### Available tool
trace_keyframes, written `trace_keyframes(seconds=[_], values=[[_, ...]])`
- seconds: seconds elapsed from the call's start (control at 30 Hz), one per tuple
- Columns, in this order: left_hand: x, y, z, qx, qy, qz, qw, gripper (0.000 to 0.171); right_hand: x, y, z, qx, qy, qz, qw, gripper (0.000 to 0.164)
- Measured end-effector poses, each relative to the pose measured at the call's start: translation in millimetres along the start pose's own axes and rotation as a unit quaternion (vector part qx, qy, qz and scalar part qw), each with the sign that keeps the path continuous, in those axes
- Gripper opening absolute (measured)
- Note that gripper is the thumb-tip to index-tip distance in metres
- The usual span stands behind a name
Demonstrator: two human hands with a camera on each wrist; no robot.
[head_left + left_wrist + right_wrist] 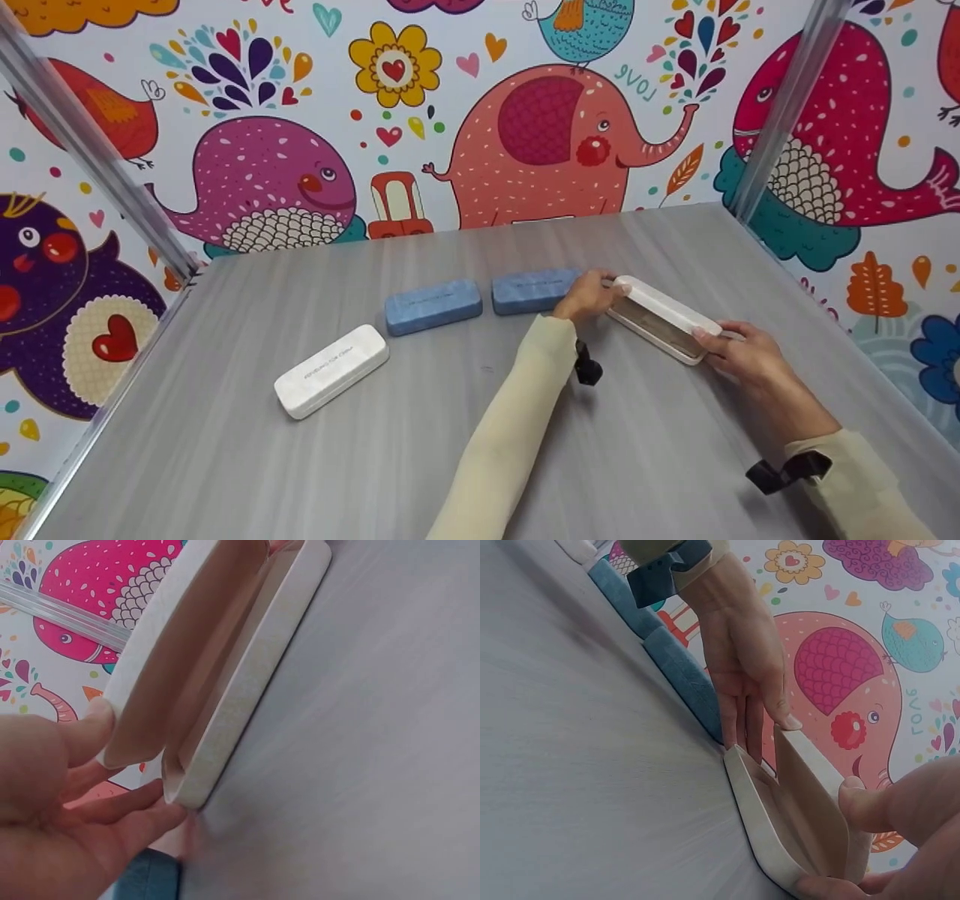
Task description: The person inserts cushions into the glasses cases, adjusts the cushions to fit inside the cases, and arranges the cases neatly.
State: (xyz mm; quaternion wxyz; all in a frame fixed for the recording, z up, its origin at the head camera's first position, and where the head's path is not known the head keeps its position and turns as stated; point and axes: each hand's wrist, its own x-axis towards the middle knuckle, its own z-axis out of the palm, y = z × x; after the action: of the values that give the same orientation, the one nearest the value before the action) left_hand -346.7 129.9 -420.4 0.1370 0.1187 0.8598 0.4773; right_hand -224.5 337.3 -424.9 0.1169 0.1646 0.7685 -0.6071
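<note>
At the right of the table a white glasses case (664, 306) lies with its lid partly raised, its brown inside (214, 652) visible. My left hand (587, 295) holds the case's far-left end, thumb on the lid's edge and fingers low by the base. At the near-right end my right hand (754, 358) grips it, the thumb (862, 806) against the lid and fingers at the bottom part. Just left of my left hand sits a closed blue glasses case (526, 292), its right end partly covered by that hand.
Another closed blue glasses case (433, 306) lies farther left, then a closed white glasses case (331, 371), forming a loose arc. The grey table (360, 472) meets walls with cartoon animals (540, 150). Metal posts (787, 105) stand at the back corners.
</note>
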Motion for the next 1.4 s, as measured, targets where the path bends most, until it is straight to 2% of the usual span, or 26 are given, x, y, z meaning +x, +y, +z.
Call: trace_keyframes(seconds=[0.33,0.57,0.73,0.9,1.2,1.4], values=[[1.5,-3.5,1.0,-0.005,0.0,-0.007,1.0,0.033,-1,3,8,-0.054,0.049,-0.027,0.997,0.081],[2.3,-7.4,2.0,-0.001,0.007,0.007,0.9999,0.03,0,6,14,-0.141,0.088,-0.056,0.984,0.075],[2.5,-9.5,2.6,0.004,0.01,0.013,0.9999,0.03,-1,9,16,-0.171,0.104,-0.079,0.977,0.073],[1.9,-8.7,3.1,0.006,0.008,0.018,0.9998,0.028,-3,9,18,-0.175,0.113,-0.086,0.974,0.071],[-1.6,-7.9,4.7,-0.004,0.017,0.001,0.9998,0.025,-5,10,22,-0.169,0.114,-0.085,0.975,0.069],[-0.5,-9.4,7.0,0.018,0.028,0.013,0.9994,0.021,-4,11,25,-0.177,0.132,-0.096,0.971,0.066]])
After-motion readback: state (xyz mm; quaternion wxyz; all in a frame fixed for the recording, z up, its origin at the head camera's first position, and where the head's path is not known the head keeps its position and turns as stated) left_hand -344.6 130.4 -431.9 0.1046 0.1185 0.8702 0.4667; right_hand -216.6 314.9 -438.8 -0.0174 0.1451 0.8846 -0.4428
